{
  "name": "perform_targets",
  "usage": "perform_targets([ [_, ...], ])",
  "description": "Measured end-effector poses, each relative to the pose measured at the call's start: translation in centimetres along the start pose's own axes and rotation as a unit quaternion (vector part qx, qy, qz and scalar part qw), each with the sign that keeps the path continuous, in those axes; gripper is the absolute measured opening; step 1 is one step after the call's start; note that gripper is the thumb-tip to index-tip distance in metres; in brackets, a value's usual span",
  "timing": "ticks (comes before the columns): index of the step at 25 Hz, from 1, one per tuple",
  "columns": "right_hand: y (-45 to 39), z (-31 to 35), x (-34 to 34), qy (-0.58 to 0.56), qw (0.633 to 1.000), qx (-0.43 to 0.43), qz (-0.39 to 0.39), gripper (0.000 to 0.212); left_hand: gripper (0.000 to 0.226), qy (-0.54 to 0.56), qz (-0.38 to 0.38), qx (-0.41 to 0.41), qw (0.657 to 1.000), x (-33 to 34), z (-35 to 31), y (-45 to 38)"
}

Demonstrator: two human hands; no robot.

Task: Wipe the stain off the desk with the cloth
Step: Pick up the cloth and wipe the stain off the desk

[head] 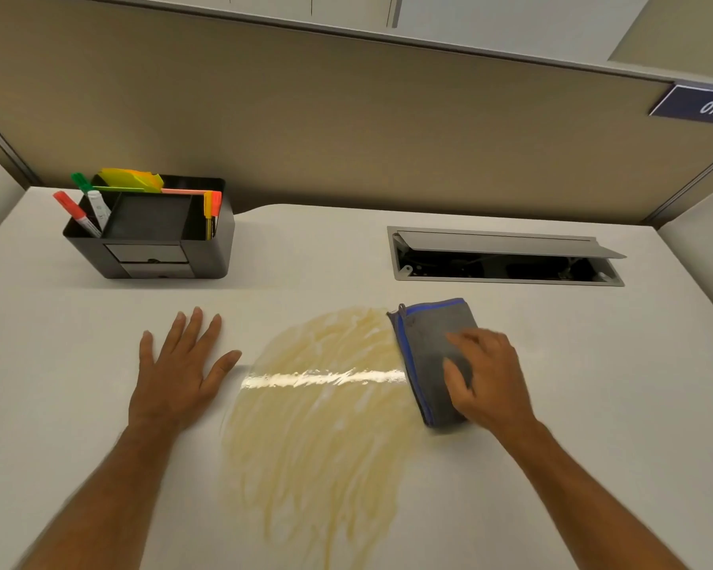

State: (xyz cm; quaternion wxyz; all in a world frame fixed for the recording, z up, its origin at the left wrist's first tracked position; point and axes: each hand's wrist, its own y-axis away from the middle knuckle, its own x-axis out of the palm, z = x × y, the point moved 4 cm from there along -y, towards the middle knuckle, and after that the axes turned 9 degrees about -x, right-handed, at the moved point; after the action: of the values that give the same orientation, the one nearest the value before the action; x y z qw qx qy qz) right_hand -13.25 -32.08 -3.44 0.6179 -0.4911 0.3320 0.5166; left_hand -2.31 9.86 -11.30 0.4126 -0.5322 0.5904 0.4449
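Because the cloth (429,359) is a folded grey rag with blue-stitched edges, it is judged to be soft, light and limp, so it would bunch or unfold if dragged by one corner; it is best pressed from above with a flat palm over the middle of the fold, and that is roughly where it is held. It lies right of centre in the frame, its left edge touching the right rim of the stain (318,409), and the right hand (486,376) is laid on its right half with fingers curled down onto the fabric, pressing rather than pinching. The left hand (178,364) is spread flat and empty on the surface (79,343), left of centre, just beside the stain. The stain is seen as a wide yellowish smear, streaked, running from mid-frame to the lower edge, where it is cut off, so its full extent cannot be told. A bright band of glare crosses it and hides the streaks there. The right hand is blurred, and the underside of the cloth is hidden. At upper left a black organiser (149,236) with markers is set, at upper right an open cable hatch (507,257), both well apart from the stain.
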Motion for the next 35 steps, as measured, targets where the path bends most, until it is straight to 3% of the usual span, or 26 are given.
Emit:
perform_targets([
  [4, -4.7, -1.4, 5.9, 0.062, 0.982, 0.04, 0.175, 0.072, 0.084, 0.002, -0.003, 0.001, 1.0, 0.2, 0.1, -0.1],
  [5, -4.8, -2.0, 7.1, 0.086, 0.978, 0.042, 0.188, 0.074, 0.083, 0.003, -0.006, 0.001, 1.0, 0.2, 0.1, -0.1],
  [16, -5.6, -4.7, 7.5, 0.122, 0.975, -0.011, 0.183, 0.065, 0.081, 0.001, -0.012, 0.001, 1.0, 0.3, 0.1, -0.1],
  [20, -1.7, -4.3, 6.5, 0.129, 0.975, 0.039, 0.176, 0.063, 0.081, 0.004, -0.01, 0.001, 1.0, 0.0, -0.1, 0.0],
  [25, 4.4, -2.5, 6.0, 0.119, 0.964, 0.174, 0.161, 0.071, 0.083, 0.001, -0.008, 0.001, 1.0, -0.1, -0.3, 0.1],
  [27, 5.1, -2.0, 5.2, 0.1, 0.972, 0.125, 0.175, 0.076, 0.083, 0.004, -0.01, 0.001, 1.0, -0.2, -0.4, 0.2],
  [30, 5.4, -1.6, 4.1, 0.123, 0.971, -0.047, 0.198, 0.088, 0.084, 0.0, -0.01, -0.001, 1.0, -0.3, -0.5, 0.2],
  [31, 5.5, -1.5, 4.0, 0.131, 0.966, -0.067, 0.212, 0.093, 0.084, -0.001, -0.009, -0.001, 1.0, -0.3, -0.4, 0.2],
  [35, 7.0, -0.3, 4.4, 0.141, 0.968, 0.002, 0.206, 0.107, 0.086, 0.001, -0.009, 0.002, 1.0, -0.3, -0.4, 0.2],
])
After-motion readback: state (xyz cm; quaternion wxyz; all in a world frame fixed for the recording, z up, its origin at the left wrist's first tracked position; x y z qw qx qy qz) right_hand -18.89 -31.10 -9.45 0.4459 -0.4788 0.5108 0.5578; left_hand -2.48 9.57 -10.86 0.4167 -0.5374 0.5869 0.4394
